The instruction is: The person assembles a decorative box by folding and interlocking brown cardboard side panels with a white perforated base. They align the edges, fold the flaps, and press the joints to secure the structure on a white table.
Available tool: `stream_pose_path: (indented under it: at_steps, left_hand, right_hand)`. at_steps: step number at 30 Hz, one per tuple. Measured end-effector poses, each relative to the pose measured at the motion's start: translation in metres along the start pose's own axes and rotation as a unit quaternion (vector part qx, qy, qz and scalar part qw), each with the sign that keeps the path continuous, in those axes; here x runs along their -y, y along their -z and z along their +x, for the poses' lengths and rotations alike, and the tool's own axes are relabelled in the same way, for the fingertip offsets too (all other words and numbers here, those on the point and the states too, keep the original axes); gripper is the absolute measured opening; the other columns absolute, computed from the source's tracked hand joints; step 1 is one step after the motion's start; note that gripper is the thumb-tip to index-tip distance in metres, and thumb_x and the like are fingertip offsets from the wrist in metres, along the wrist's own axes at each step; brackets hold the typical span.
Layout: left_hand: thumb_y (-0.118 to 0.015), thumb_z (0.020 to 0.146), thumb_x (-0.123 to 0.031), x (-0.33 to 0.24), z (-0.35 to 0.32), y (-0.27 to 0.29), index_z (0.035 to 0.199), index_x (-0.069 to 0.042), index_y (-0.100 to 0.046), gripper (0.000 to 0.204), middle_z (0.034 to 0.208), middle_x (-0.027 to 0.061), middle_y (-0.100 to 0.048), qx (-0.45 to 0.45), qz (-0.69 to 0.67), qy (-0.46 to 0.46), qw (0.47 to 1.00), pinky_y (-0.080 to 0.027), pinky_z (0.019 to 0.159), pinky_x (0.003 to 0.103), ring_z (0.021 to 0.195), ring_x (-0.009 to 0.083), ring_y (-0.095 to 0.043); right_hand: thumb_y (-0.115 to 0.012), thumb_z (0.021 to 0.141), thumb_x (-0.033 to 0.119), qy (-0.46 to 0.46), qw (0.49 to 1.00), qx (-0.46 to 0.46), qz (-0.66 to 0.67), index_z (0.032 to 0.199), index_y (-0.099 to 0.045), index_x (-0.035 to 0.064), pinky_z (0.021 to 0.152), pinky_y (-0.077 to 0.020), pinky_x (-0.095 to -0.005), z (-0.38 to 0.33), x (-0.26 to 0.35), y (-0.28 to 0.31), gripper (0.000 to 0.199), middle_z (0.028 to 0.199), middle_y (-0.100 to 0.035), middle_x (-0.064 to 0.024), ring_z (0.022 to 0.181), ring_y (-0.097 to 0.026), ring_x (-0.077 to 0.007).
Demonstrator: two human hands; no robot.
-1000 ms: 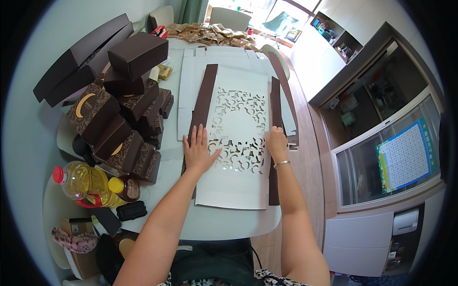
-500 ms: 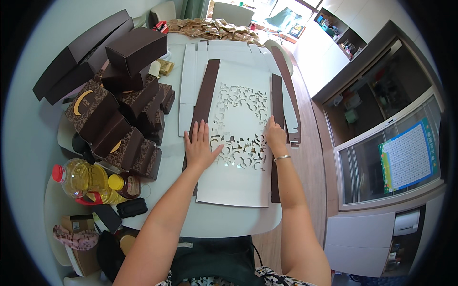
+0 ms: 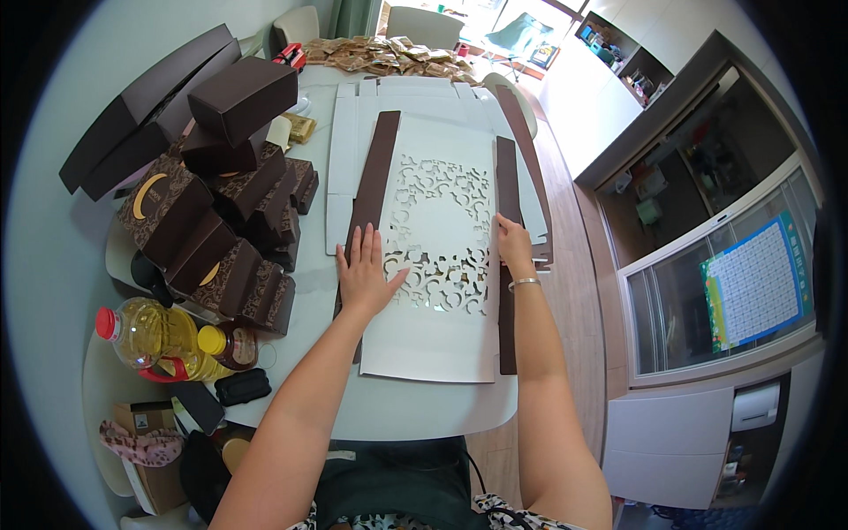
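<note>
A flat white cardboard sheet [image 3: 428,344] with a scrolling cut-out pattern lies lengthwise in front of me. Dark brown strips border it, one on the left [image 3: 378,168] and another on the right [image 3: 507,181]. My left hand [image 3: 364,276] rests flat across the sheet's left side, fingers spread over the brown strip and thumb on the white. At the right edge, my right hand [image 3: 515,242] has its fingers curled and pinched at the border between white sheet and strip. Its lower fingers are partly hidden. More flattened white cardboard [image 3: 341,190] lies underneath.
Dark brown boxes [image 3: 243,102] are stacked on the left, some patterned. Nearer stand an oil bottle [image 3: 155,331] with a red cap and a yellow-capped jar [image 3: 237,346], beside a black case [image 3: 243,386]. Small golden packets [image 3: 389,55] cover the table's far end.
My right hand has shifted slightly, its index finger now curled in at the sheet's right edge instead of pointing forward. The left hand stays flat in place.
</note>
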State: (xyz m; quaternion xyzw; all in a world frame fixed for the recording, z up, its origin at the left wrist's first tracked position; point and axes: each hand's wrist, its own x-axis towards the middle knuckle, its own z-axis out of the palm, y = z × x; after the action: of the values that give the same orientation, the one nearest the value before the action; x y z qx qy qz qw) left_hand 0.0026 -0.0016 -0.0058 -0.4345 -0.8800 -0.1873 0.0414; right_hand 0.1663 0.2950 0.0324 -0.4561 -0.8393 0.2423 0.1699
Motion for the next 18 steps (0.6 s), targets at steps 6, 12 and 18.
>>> stream_pose_path:
  at_steps: [6,12,18]
  left_hand:
    - [-0.051,0.091,-0.067,0.004,-0.001,0.000,0.157,0.000,-0.023,0.097,0.166,0.0095,-0.015,-0.001,0.005,0.000,1.000,-0.005,0.122,0.057,0.155,0.0258,-0.007]
    - [-0.052,0.091,-0.066,0.003,0.000,0.004,0.156,0.001,-0.022,0.098,0.166,0.0102,-0.014,0.015,0.003,0.002,1.000,-0.005,0.122,0.057,0.155,0.0267,-0.006]
    - [-0.054,0.091,-0.064,0.003,-0.002,0.005,0.156,0.001,-0.022,0.098,0.166,0.0109,-0.015,0.018,0.006,0.001,1.000,-0.005,0.122,0.057,0.155,0.0272,-0.005]
  right_hand:
    - [-0.065,0.089,0.016,0.106,0.982,-0.079,-0.136,0.122,-0.061,0.0064,0.069,-0.0575,-0.0489,0.007,0.004,-0.011,0.035,0.088,-0.072,-0.0187,0.081,-0.070,-0.0418]
    - [-0.065,0.088,0.017,0.033,0.969,-0.063,-0.238,0.137,-0.043,0.0001,0.071,-0.0582,-0.0470,0.040,0.029,-0.018,0.056,0.089,-0.071,-0.0207,0.082,-0.070,-0.0406]
    - [-0.060,0.092,0.014,0.050,0.939,-0.042,-0.336,0.153,-0.032,0.0020,0.067,-0.0595,-0.0399,0.080,0.039,-0.019,0.069,0.092,-0.074,-0.0163,0.081,-0.074,-0.0305]
